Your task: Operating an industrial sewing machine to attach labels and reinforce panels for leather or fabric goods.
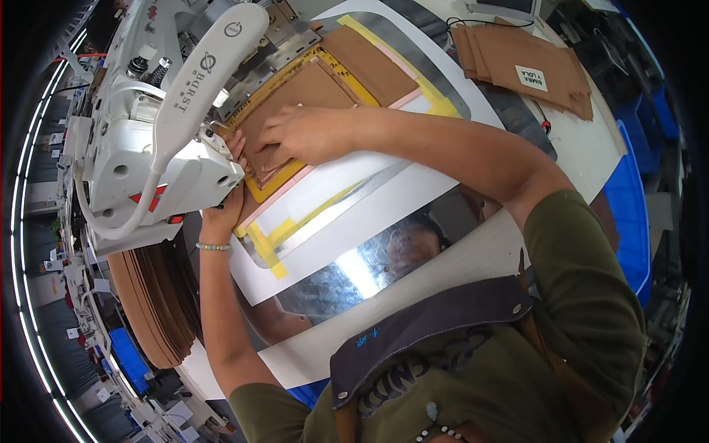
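In front of you, the table point(443, 279) runs beneath the work, with a white sewing machine point(122, 177) over its far left part. A stack of brown sheets point(151, 306) sits beside the table's left edge, and loose brown pieces point(491, 60) lie by its far right corner. Across the middle, over a white sheet point(310, 255), lies a yellow frame point(360, 87), and inside that the brown panel point(299, 88), just beside the machine head. Your step in hand looks like smoothing or seating this panel; the next move seems to call for light, even pressure, with fingertips clear of the head. Your right hand point(309, 138) has its fingers apart and slightly bent, resting on the panel. Your left hand point(227, 210) is partly hidden by the machine; its fingertips show near the frame's left side, but I cannot tell whether they clamp anything
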Tool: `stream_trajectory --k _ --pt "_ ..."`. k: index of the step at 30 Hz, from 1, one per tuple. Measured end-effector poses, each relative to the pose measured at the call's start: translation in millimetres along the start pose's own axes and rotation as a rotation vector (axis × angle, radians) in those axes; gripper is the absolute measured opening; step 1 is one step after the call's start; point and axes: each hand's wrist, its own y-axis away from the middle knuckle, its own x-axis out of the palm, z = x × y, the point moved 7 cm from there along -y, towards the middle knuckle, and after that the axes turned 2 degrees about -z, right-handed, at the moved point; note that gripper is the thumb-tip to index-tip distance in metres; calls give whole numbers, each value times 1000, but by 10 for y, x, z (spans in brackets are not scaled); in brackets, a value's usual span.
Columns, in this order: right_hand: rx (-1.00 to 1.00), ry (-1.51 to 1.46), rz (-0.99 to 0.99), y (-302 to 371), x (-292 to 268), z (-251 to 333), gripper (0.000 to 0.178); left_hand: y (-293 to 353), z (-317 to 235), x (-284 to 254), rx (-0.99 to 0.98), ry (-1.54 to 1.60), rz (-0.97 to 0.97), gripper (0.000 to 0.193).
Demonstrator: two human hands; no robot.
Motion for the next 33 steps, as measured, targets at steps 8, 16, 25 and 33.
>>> stream_trajectory --k 8,16,25,33 --pt "-33 8 -62 -4 -32 -15 47 -4 57 -21 -28 121 -4 41" --pt "-13 55 -62 -33 14 -43 48 -36 634 138 -154 609 8 50" --pt "9 20 -52 -34 0 -56 49 -150 714 98 -68 692 100 57" --pt "50 -31 100 -162 -37 20 43 -87 725 99 -84 633 46 51"
